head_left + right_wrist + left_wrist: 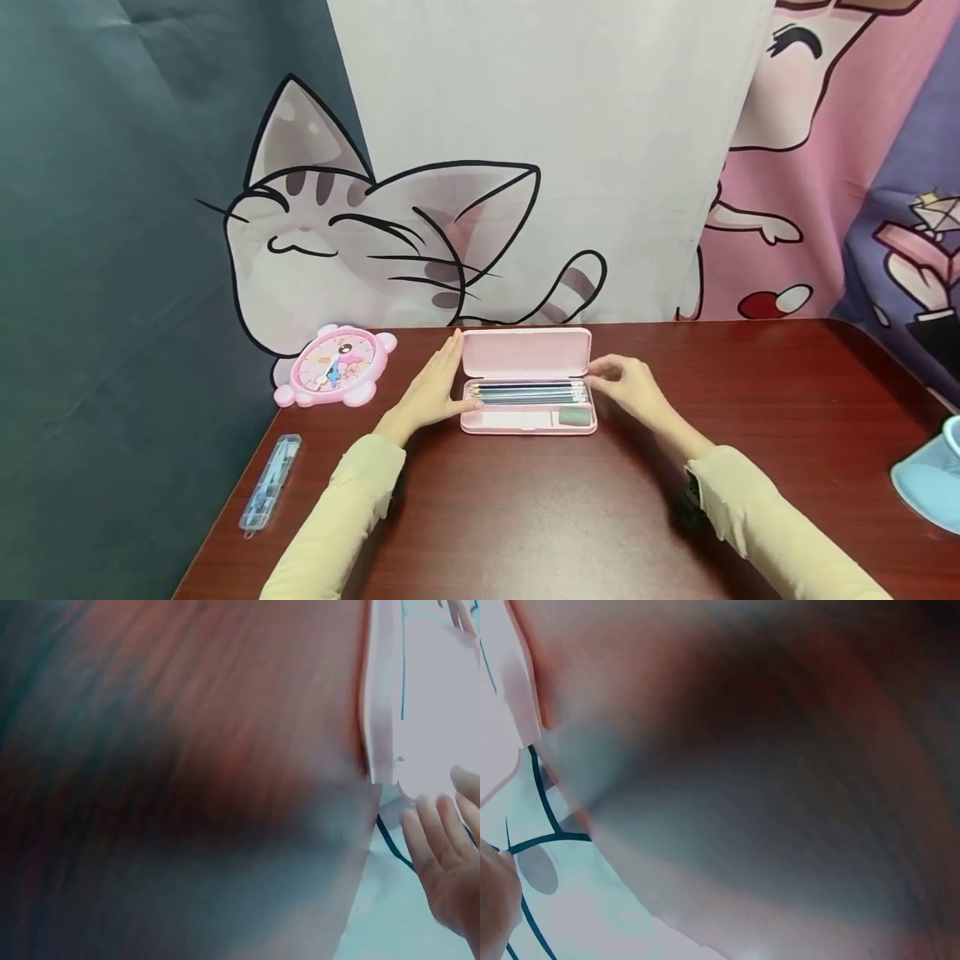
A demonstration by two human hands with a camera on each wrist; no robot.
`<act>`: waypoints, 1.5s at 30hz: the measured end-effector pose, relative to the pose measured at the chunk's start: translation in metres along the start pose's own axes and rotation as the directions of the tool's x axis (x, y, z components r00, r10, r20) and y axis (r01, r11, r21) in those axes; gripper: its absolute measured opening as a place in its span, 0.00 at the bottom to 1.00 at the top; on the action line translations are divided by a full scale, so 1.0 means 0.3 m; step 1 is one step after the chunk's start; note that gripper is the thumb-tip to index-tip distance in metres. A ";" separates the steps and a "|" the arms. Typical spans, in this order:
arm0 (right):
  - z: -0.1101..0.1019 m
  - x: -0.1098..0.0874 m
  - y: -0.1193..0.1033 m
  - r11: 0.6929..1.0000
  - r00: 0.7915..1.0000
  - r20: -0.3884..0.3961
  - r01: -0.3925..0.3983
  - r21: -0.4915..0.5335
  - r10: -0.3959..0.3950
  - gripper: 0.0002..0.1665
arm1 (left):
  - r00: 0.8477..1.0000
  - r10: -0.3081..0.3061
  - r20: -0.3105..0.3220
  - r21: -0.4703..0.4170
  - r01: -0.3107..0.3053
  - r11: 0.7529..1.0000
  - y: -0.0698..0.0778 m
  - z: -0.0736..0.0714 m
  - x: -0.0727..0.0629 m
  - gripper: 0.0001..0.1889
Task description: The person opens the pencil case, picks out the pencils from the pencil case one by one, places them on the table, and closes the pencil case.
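Note:
A pink pencil case [527, 354] lies with its lid raised near the table's back edge. Several pencils [528, 392] fill its rear section, points to the left; a grey-green eraser [575, 416] sits in the front right compartment. My left hand [429, 396] stands along the case's left end, fingers straight, thumb reaching over the front left rim. At the opposite end, my right hand [632, 387] has its fingertips right by the hinge corner, and the right wrist view shows those fingers [433, 829] fairly straight beside the lid. The left wrist view catches only part of the left hand [496, 904].
A pink toy clock [337, 367] stands at the back left of the brown table [517, 517]. In front of it lies a clear blue case [271, 483] with drawing tools. A light blue object [930, 479] shows at the right edge. A cartoon curtain [600, 108] hangs behind.

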State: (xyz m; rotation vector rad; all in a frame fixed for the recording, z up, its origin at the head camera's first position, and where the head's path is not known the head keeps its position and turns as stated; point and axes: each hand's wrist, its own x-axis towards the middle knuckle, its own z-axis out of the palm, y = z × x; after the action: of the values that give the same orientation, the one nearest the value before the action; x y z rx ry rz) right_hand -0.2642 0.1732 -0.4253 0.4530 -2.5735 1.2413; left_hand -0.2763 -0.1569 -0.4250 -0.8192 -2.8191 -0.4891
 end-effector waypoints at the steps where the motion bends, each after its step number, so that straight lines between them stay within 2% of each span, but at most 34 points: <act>1: 0.008 -0.003 0.000 0.999 0.998 0.047 0.030 -0.018 -0.029 0.11 | 1.000 -0.016 0.006 -0.010 0.016 1.000 -0.001 0.004 0.004 0.59; 3: 0.024 -0.007 -0.003 0.995 0.987 0.135 0.096 -0.041 -0.089 0.12 | 0.999 -0.047 0.021 -0.050 0.048 0.998 0.000 0.015 0.009 0.59; 6: 0.047 -0.009 -0.012 0.977 0.959 0.234 0.189 -0.103 -0.161 0.14 | 0.994 -0.085 0.068 -0.090 0.091 0.992 0.003 0.041 0.011 0.59; 10: 0.066 -0.006 -0.023 0.951 0.926 0.331 0.250 -0.179 -0.181 0.16 | 0.977 -0.136 0.164 -0.143 0.160 0.977 0.011 0.064 0.001 0.56; 13: 0.069 -0.002 -0.028 0.945 0.915 0.367 0.257 -0.204 -0.170 0.16 | 0.961 -0.163 0.221 -0.203 0.209 0.957 0.015 0.072 -0.006 0.54; 16: 0.062 0.003 -0.031 0.939 0.905 0.387 0.275 -0.207 -0.180 0.16 | 0.953 -0.174 0.249 -0.257 0.239 0.936 0.015 0.081 -0.004 0.52; 19: 0.050 0.007 -0.031 0.927 0.891 0.403 0.312 -0.208 -0.209 0.14 | 0.949 -0.174 0.262 -0.285 0.249 0.926 0.020 0.082 0.006 0.51; 21: 0.042 0.008 -0.029 0.926 0.890 0.402 0.318 -0.203 -0.217 0.13 | 0.943 -0.179 0.280 -0.273 0.257 0.927 0.029 0.079 0.019 0.50; 25: 0.034 0.006 -0.022 0.935 0.900 0.383 0.297 -0.192 -0.207 0.08 | 0.932 -0.188 0.311 -0.240 0.268 0.933 0.043 0.071 0.044 0.51; 30: 0.036 0.005 -0.014 0.948 0.915 0.352 0.271 -0.169 -0.199 0.05 | 0.929 -0.185 0.319 -0.243 0.269 0.932 0.039 0.074 0.052 0.52; 34: 0.021 0.006 0.000 0.977 0.946 0.283 0.194 -0.091 -0.162 0.05 | 0.926 -0.195 0.322 -0.254 0.283 0.925 0.033 0.070 0.050 0.52; 38: -0.020 0.003 0.031 0.994 0.972 0.215 0.102 -0.042 -0.091 0.08 | 0.922 -0.213 0.325 -0.249 0.301 0.921 0.027 0.061 0.046 0.53; 42: -0.077 -0.009 0.074 0.999 0.983 0.177 0.046 -0.022 -0.041 0.10 | 0.917 -0.228 0.329 -0.240 0.314 0.918 0.020 0.054 0.041 0.54; 45: -0.123 -0.023 0.112 0.999 0.988 0.150 0.038 -0.037 -0.032 0.10 | 0.916 -0.230 0.328 -0.236 0.315 0.919 0.014 0.052 0.033 0.54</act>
State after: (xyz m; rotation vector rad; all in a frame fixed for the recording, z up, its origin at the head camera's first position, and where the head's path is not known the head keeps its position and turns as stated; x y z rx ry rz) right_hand -0.2674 0.2234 -0.4292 0.6022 -2.6956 1.1837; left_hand -0.2834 -0.1431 -0.4360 -0.5768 -3.2132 -0.9046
